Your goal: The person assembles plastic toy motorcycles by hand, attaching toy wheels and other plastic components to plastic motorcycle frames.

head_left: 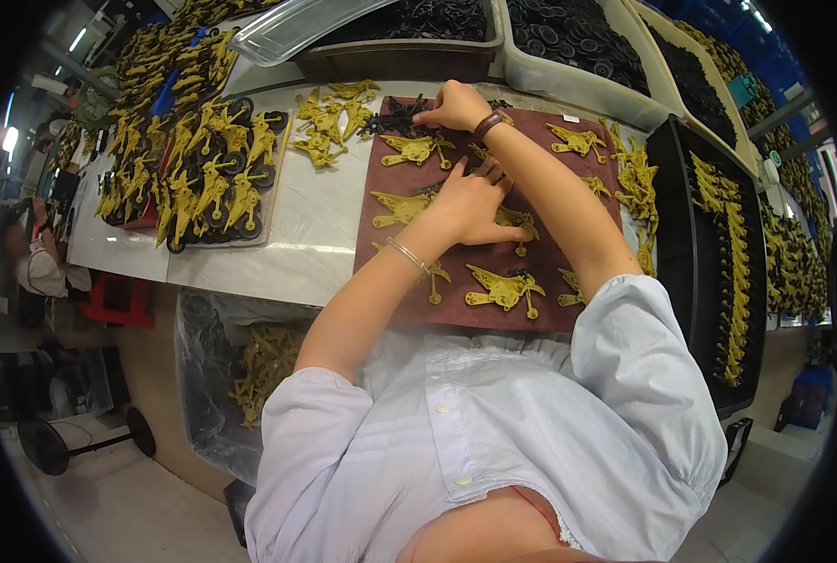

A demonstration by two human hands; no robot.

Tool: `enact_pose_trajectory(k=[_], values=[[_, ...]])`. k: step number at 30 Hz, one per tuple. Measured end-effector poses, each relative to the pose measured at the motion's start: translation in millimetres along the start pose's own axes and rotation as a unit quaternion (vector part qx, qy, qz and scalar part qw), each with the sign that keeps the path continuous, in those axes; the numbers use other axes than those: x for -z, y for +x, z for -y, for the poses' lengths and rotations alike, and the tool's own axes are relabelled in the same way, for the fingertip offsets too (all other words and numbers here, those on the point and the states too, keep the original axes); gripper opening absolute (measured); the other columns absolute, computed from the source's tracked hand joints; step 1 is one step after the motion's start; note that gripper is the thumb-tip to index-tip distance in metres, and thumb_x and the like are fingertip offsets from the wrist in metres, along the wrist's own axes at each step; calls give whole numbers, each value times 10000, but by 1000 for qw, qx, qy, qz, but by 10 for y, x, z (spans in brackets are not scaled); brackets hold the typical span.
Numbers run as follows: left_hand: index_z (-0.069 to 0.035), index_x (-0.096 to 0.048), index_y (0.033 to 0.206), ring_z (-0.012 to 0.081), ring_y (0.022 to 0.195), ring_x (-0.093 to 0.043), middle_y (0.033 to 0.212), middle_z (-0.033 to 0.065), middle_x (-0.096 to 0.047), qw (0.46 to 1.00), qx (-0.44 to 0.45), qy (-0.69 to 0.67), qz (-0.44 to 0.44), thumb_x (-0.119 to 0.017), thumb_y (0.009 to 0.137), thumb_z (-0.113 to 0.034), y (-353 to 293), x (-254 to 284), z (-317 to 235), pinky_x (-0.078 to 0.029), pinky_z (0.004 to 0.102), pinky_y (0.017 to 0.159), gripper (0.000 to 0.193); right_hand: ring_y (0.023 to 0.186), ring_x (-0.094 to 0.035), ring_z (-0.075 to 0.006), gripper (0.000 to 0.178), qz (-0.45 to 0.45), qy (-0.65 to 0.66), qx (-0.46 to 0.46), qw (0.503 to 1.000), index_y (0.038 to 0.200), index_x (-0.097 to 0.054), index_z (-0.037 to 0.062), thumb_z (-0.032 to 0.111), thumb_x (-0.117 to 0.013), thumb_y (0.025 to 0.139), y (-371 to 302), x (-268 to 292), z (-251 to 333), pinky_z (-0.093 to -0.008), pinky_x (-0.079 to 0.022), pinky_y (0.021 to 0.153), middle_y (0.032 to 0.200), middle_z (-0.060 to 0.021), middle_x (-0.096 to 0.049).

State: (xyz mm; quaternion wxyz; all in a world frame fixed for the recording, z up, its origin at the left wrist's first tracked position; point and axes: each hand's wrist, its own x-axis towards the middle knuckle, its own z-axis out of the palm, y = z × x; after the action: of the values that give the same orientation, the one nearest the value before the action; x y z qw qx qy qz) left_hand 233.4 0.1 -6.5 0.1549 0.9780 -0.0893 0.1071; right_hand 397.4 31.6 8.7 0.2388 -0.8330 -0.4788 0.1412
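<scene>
My left hand point(475, 205) lies low over the dark red mat point(456, 305), thumb stretched to the right and fingers apart. Beneath it and around it are yellow plastic motorbike-frame parts, partly hidden by the hand. My right hand point(456, 105) reaches across to the mat's far edge, its fingers bent together at a pile of small black plastic parts point(395, 120). What its fingertips grip, if anything, is hidden. Further yellow frame parts lie spaced over the mat: one point(505, 289) near the front edge with a black piece on it, another point(414, 150) near the black pile.
At the back stand a grey bin point(395, 61) of black parts and a white bin point(587, 101) of black wheels. Left, yellow frames with black wheels point(212, 178) crowd a board. A black tray point(686, 253) holding a row of yellow parts is at right. Loose yellow frames point(325, 127) lie beside the mat.
</scene>
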Motion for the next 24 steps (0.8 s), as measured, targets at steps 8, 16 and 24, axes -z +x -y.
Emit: enact_pose_trajectory(k=[8,16,24], values=[[3,-381,1385,417,1340,-278,1420,228,-360,1000,15,0,17,-588,759,-646,-36,40,-30,-200,523,1112,926,635,-651,-134,290,-41,118,-25,992,770,-726,34,318,-770,732,24,61,-127,-270,-491,582,696,-70,-692],[8,-425,1358,328,1355,-333,1414,219,-403,999,-29,20,-40,-559,787,-649,-179,214,-85,-186,550,1115,881,678,-593,-75,176,137,183,83,970,914,-666,2,145,-708,819,-971,936,-498,-237,-459,600,751,-2,-654],[69,-481,1253,379,1275,-406,1342,253,-452,993,-98,-45,46,-595,839,-466,-486,283,-324,-294,453,1092,686,761,-630,-219,239,211,-9,112,971,890,-703,21,189,-757,729,-1494,694,-537,-340,-495,679,798,-100,-665]])
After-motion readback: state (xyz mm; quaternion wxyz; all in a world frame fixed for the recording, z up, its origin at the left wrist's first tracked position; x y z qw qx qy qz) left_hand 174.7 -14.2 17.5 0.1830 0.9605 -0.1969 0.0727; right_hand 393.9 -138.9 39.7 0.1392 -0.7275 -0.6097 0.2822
